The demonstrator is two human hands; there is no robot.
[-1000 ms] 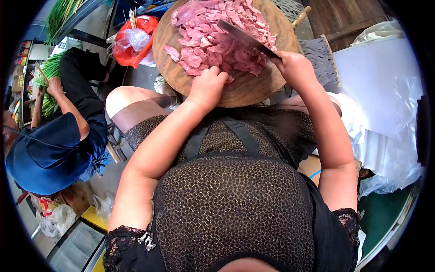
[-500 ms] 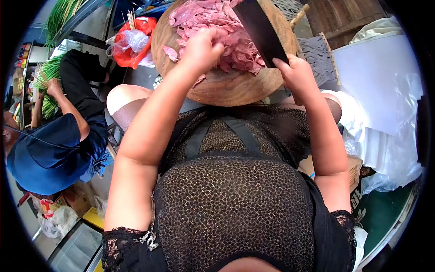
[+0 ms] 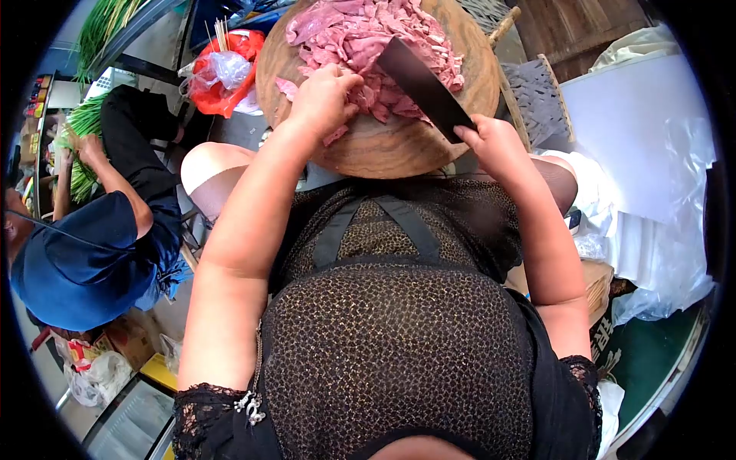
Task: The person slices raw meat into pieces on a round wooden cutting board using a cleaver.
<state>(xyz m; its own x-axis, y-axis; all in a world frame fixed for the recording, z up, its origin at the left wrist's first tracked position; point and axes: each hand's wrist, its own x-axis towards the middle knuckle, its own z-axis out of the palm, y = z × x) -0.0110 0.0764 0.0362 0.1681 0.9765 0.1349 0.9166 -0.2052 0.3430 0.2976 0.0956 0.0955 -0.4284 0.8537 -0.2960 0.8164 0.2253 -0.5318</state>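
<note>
A heap of sliced raw meat [image 3: 368, 38] covers much of a round wooden chopping block [image 3: 383, 157] in front of me. My right hand [image 3: 494, 142] is closed round the handle end of a cleaver [image 3: 425, 88]. Its dark, broad blade slants up and left over the near side of the heap; whether its edge touches the meat I cannot tell. At the heap's near left edge, my left hand [image 3: 326, 100] has its fingers curled down onto the meat, their tips partly hidden. One loose piece lies left of this hand, and another shows beneath it.
Left of the block sits a red plastic bag [image 3: 222, 84] with skewer sticks and a clear bag. A person in a blue top [image 3: 84, 261] handles green stalks [image 3: 84, 119] at far left. A woven-seat stool [image 3: 537, 100] and a white board [image 3: 636, 130] stand at right.
The cleaver has come down and left, nearer the middle of the block. My left hand has shifted left and down to the meat's near edge. More of the heap's right side shows.
</note>
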